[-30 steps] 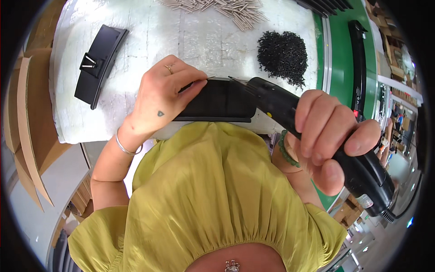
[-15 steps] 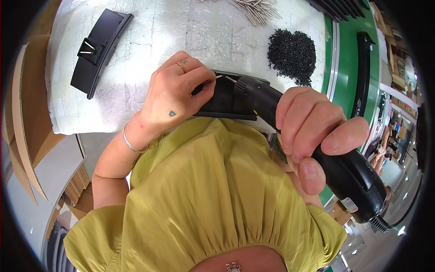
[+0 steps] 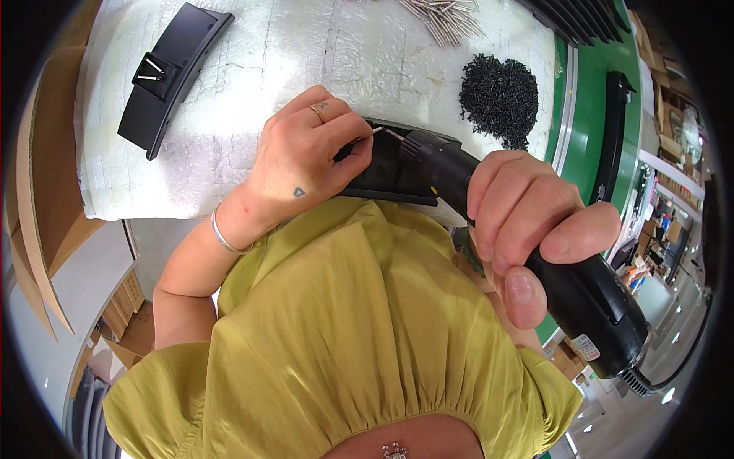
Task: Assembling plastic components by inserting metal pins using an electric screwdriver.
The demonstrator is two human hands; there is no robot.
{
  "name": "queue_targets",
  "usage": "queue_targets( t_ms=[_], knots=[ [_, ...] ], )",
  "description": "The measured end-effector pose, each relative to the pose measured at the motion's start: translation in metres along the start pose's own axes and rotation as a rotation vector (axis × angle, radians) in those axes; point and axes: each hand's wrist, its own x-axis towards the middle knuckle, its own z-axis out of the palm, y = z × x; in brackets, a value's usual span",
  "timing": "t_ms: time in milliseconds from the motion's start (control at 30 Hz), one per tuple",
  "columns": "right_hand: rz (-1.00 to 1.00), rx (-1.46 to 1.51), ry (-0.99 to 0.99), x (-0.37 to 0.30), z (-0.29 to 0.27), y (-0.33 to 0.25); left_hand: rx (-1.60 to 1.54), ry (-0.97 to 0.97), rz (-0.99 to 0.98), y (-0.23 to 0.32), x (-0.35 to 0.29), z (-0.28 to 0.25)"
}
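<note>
The electric screwdriver (image 3: 592, 298) has its bit's dark tip at the end of the silver pin (image 3: 376, 131), above the black panel (image 3: 386, 172) near the person's front; one second ago a clear gap stood between them. Whether the two touch is too small to tell. The driver is black, with a ribbed collar, a yellow dot and a pale label, and it slants down to the right toward its cord (image 3: 677, 371). The pin is slim and bright, only a short end showing.

The left hand (image 3: 310, 149) pinches that pin, thumb and forefinger together — the right hand (image 3: 527, 210) is wrapped round the driver's body.

Farther out on the white mat (image 3: 329, 46) lie a heap of black screws (image 3: 499, 99), a pile of silver pins (image 3: 443, 19) and, at left, a curved black part (image 3: 172, 76).
</note>
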Motion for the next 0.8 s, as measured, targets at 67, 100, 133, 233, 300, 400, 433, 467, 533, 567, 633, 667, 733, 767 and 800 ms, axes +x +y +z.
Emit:
queue_targets(
  t_ms=[67,100,133,233,300,400,433,467,533,567,633,667,733,767,800],
  knots=[
    [0.001,-0.004,-0.013,0.001,-0.001,0.002,0.002,-0.002,0.007,0.000,0.000,0.000],
    [-0.001,-0.008,-0.024,0.002,-0.001,0.003,0.006,-0.006,0.008,-0.001,0.000,0.000],
    [0.000,-0.008,-0.026,0.002,-0.001,0.003,0.009,-0.011,0.009,-0.001,-0.001,0.000],
    [-0.003,-0.016,-0.051,0.005,0.001,0.002,-0.008,-0.001,0.059,-0.005,-0.002,0.003],
    [0.011,-0.036,-0.101,0.009,0.002,0.001,-0.013,-0.001,0.070,-0.004,-0.004,0.007],
    [0.070,-0.052,-0.203,0.020,0.001,-0.002,-0.013,-0.011,0.090,-0.003,-0.007,0.010],
    [0.072,-0.055,-0.204,0.020,0.003,-0.002,-0.007,-0.020,0.099,-0.003,-0.007,0.010],
    [0.090,-0.027,-0.144,0.018,0.006,-0.001,-0.010,-0.019,0.099,-0.003,-0.006,0.010],
    [0.108,0.000,-0.089,0.019,0.010,0.000,0.003,-0.043,0.103,-0.003,-0.007,0.010],
    [0.123,-0.009,-0.098,0.021,0.010,0.000,0.001,-0.039,0.102,-0.003,-0.007,0.010],
    [0.137,-0.025,-0.108,0.024,0.011,0.000,0.014,-0.059,0.109,-0.004,-0.006,0.010],
    [0.137,-0.021,-0.117,0.025,0.012,0.000,0.011,-0.055,0.113,-0.003,-0.006,0.010],
    [0.139,-0.035,-0.124,0.026,0.012,0.001,0.019,-0.071,0.113,-0.003,-0.005,0.011],
    [0.132,-0.049,-0.137,0.026,0.013,0.003,0.009,-0.068,0.123,-0.004,-0.006,0.009],
    [0.126,-0.069,-0.151,0.026,0.013,0.003,0.034,-0.075,0.128,-0.003,-0.005,0.008]
  ],
)
